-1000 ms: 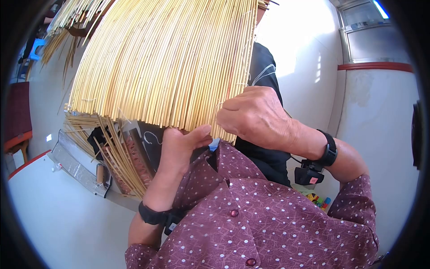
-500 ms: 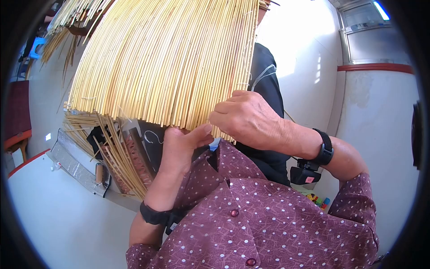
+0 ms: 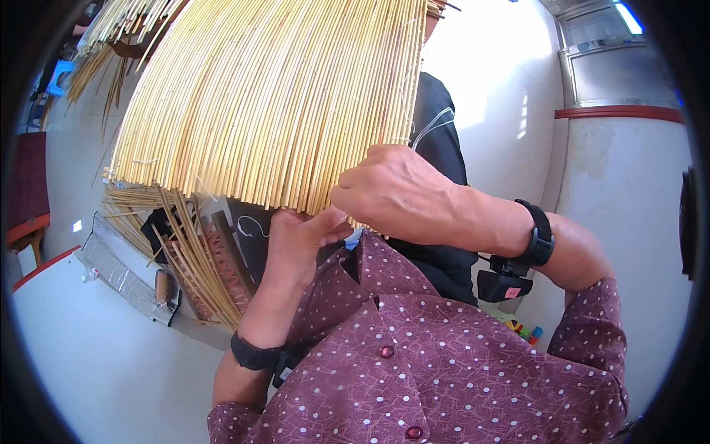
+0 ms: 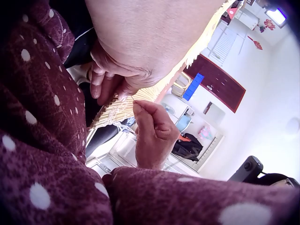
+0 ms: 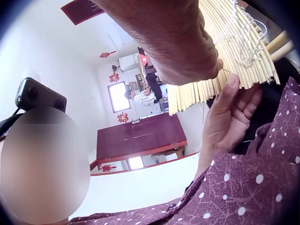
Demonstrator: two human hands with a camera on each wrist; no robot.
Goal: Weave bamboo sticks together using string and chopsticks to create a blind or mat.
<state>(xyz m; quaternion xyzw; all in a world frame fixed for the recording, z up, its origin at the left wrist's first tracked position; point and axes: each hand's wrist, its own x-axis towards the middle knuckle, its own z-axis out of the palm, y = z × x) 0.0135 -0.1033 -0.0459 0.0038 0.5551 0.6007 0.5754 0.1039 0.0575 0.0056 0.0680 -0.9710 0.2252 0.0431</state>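
Note:
A mat of thin straw-coloured stalks point(image 3: 266, 96), laid side by side, fans out in front of me in the head view. My left hand point(image 3: 299, 237) grips its near edge, thumb uppermost and fingers mostly hidden below. Close beside that thumb, my right hand point(image 3: 392, 192) is at the same edge with curled fingers. In the left wrist view, the right hand's thumb and forefinger pinch a thin needle-like sliver point(image 4: 133, 98) against the stalk ends. White thread point(image 5: 243, 51) lies in loops over the mat in the right wrist view.
Loose stalks point(image 3: 196, 259) lean at the left of my lap, near a silvery sheet point(image 3: 126, 274) on the white surface. Black cloth point(image 3: 436, 155) lies beyond my right hand. More stalks point(image 3: 129, 22) stand at the far left. Another person point(image 5: 143, 96) is in the background.
My right hand has moved left along the mat's edge, close up to the left thumb. The left hand and the mat have hardly moved.

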